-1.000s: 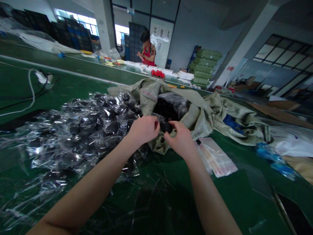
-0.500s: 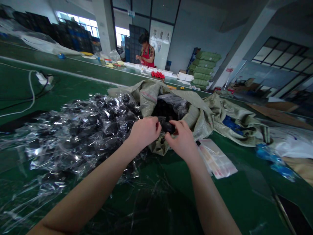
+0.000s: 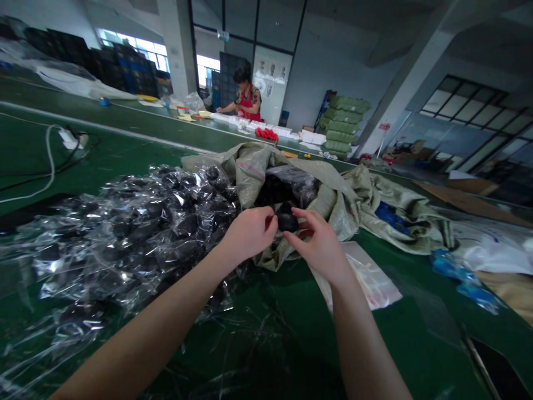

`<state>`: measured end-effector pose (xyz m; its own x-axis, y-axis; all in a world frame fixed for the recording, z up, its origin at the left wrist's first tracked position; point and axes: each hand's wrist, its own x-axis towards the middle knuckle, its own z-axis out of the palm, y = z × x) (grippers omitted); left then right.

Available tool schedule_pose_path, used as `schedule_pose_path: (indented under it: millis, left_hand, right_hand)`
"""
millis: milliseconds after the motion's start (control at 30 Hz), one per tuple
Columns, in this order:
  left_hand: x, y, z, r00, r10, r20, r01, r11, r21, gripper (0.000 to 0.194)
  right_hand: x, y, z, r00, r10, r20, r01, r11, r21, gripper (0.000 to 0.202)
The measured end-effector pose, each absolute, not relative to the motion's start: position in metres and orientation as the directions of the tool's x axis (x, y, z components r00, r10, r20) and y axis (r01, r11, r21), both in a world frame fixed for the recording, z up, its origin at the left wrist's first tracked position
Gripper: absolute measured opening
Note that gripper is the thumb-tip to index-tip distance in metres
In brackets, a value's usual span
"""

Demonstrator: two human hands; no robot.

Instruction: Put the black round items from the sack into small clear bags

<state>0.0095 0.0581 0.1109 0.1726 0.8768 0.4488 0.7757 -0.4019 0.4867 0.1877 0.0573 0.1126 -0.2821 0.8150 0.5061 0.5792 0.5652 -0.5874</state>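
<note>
A small black rounded object (image 3: 287, 221) is held between my two hands, in front of the mouth of a woven sack (image 3: 252, 180). My left hand (image 3: 252, 232) is closed, with thumb and forefinger pinching at the object's left side. From the right, the thumb and fingertips of my right hand (image 3: 320, 244) grip it. Several more dark pieces seem to lie inside the sack, in shadow. To the left is a heap of black pieces in clear plastic wrap (image 3: 166, 222). Under my right wrist lie flat clear plastic bags (image 3: 370, 278).
A second woven sack (image 3: 416, 222) with blue pieces lies to the right, beside crumpled blue plastic (image 3: 462, 278). A phone-like dark slab (image 3: 497, 366) sits at lower right. A white cable (image 3: 52, 155) crosses the left. Across the table a person in a red apron (image 3: 249, 103) works.
The black object has been turned between my fingers, and both hands sit slightly lower in view. Across the table, the person's arm has reached out to the left.
</note>
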Motion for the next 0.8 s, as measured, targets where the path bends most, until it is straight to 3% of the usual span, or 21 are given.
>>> schedule_pose_path:
  millis: [167, 400, 567, 800]
  left_hand:
    - [0.011, 0.058, 0.110, 0.115, 0.902, 0.416, 0.772, -0.344, 0.535, 0.029]
    - [0.017, 0.056, 0.110, 0.081, 0.921, 0.380, 0.782, -0.295, 0.548, 0.032]
    - [0.022, 0.056, 0.105, 0.051, 0.936, 0.349, 0.816, -0.240, 0.526, 0.031]
    - [0.024, 0.057, 0.102, 0.048, 0.941, 0.335, 0.811, -0.233, 0.537, 0.030]
  right_hand:
    - [0.189, 0.059, 0.115, -0.223, 0.863, 0.454, 0.473, 0.503, -0.723, 0.036]
    - [0.185, 0.069, 0.105, 0.007, 0.891, 0.455, 0.471, 0.398, -0.787, 0.025]
    - [0.188, 0.071, 0.104, 0.085, 0.872, 0.481, 0.579, 0.350, -0.737, 0.018]
    - [0.188, 0.063, 0.117, 0.056, 0.834, 0.549, 0.717, 0.349, -0.603, 0.016]
